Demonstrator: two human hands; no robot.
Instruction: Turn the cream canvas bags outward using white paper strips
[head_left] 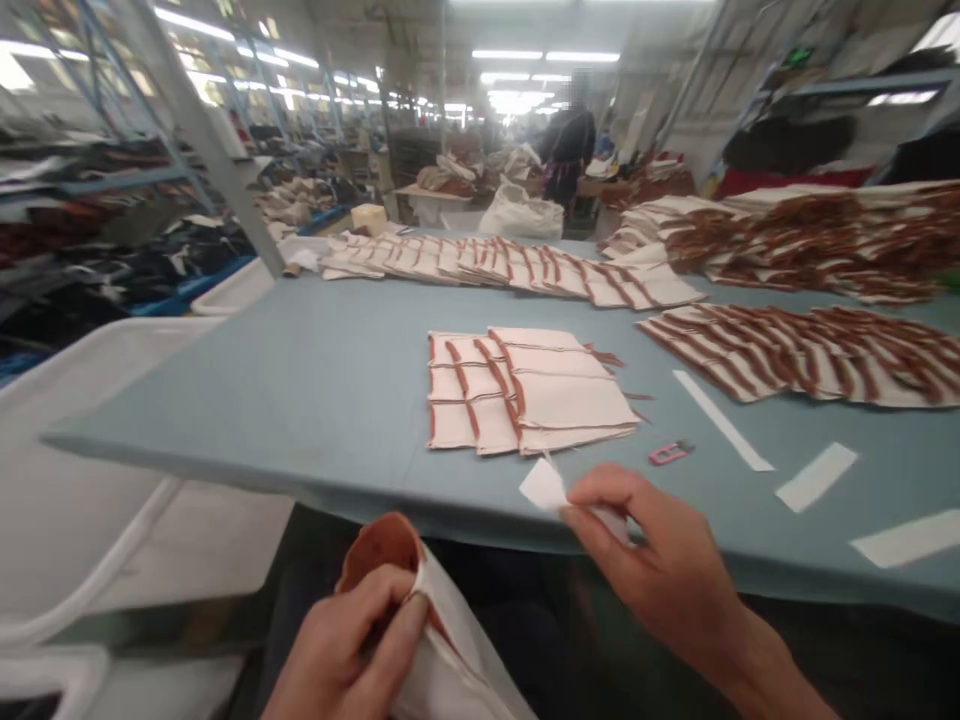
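My left hand (349,640) pinches a cream piece (476,650), lower centre; my right hand (664,560) pinches a white strip (543,485), apart from it. Overlapped panels (566,390) mid-frame look finished; this piece likely isn't.

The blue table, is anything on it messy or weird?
A little. The white strips on the right lie apart, pointing different ways, so they look scattered. Brown strands poke untidily past the right edge of the small cloth pile. I see nothing spilled.
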